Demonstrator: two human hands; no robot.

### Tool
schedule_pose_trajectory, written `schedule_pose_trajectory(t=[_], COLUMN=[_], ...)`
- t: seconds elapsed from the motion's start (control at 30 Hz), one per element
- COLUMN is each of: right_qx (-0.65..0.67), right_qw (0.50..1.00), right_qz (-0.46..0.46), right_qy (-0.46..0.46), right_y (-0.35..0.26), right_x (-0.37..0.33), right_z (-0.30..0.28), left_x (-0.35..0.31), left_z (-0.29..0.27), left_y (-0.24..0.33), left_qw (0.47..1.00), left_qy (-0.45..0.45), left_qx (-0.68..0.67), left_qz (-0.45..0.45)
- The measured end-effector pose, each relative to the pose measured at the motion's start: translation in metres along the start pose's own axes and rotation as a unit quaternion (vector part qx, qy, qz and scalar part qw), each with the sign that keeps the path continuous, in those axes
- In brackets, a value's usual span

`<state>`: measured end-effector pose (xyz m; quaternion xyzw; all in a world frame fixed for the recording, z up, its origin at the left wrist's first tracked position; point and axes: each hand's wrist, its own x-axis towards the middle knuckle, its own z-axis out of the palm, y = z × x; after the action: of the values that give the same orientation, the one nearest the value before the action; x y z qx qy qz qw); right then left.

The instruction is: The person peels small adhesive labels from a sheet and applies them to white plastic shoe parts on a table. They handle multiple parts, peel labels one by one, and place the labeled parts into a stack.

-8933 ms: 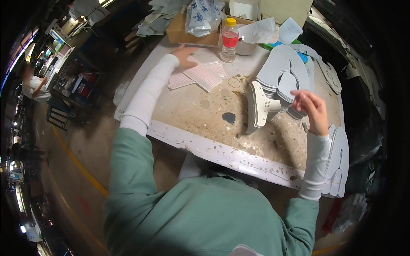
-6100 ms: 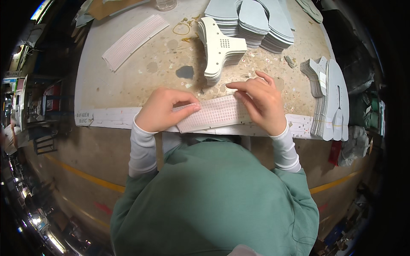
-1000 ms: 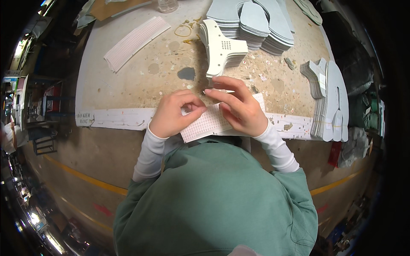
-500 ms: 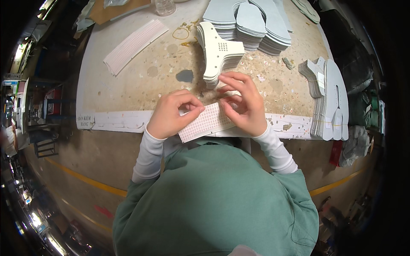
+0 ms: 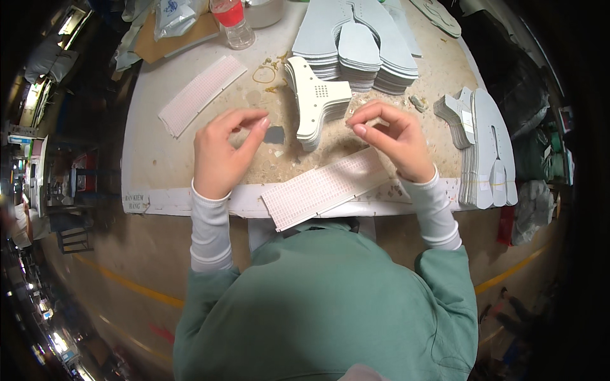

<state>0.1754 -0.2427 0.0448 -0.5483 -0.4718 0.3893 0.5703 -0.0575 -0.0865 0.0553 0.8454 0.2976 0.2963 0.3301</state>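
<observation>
A long sheet of small printed labels [image 5: 324,190] lies slanted across the table's near edge, between my hands. My left hand [image 5: 219,152] hovers left of it, fingers curved and thumb tip just short of the index finger, with nothing visible between them. Above the sheet's right end, my right hand [image 5: 400,143] pinches thumb and index finger together; whatever is between the tips is too small to make out. Beyond the sheet stands a stack of cream three-armed cut pieces [image 5: 314,95] with small punched holes, and neither hand touches it.
Another label sheet [image 5: 202,95] lies at the left. Tall stacks of pale grey cut pieces [image 5: 359,51] stand at the back, with more bundled pieces [image 5: 486,146] at the right edge. A clear bottle [image 5: 238,32] and rubber bands [image 5: 264,75] are farther back.
Both hands have let go of the label sheet and moved apart, left hand leftward and right hand rightward. More of the sheet shows now. The view has shifted slightly.
</observation>
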Motion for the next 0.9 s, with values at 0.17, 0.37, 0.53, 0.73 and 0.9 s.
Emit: schedule_pose_trajectory(t=[0.17, 0.37, 0.53, 0.73, 0.9], right_qx=[-0.338, -0.442, -0.309, -0.332, -0.324], right_qw=[0.920, 0.859, 0.928, 0.899, 0.899], right_qz=[-0.191, -0.253, -0.197, -0.259, -0.260], right_qy=[0.060, 0.050, 0.074, 0.125, 0.140], right_y=[-0.009, 0.000, -0.003, -0.013, -0.021], right_x=[0.038, 0.064, 0.061, 0.062, 0.056], right_z=[-0.016, -0.012, -0.007, 0.003, 0.010], left_x=[0.042, 0.069, 0.069, 0.071, 0.070], left_z=[0.019, 0.054, 0.059, 0.059, 0.054], left_y=[0.019, 0.019, 0.014, 0.011, 0.011], left_qw=[0.989, 0.977, 0.979, 0.922, 0.913], left_qy=[-0.025, -0.077, -0.124, -0.128, -0.127], left_qx=[-0.011, -0.006, -0.164, -0.362, -0.386], left_qz=[0.147, 0.201, -0.008, -0.039, -0.046])
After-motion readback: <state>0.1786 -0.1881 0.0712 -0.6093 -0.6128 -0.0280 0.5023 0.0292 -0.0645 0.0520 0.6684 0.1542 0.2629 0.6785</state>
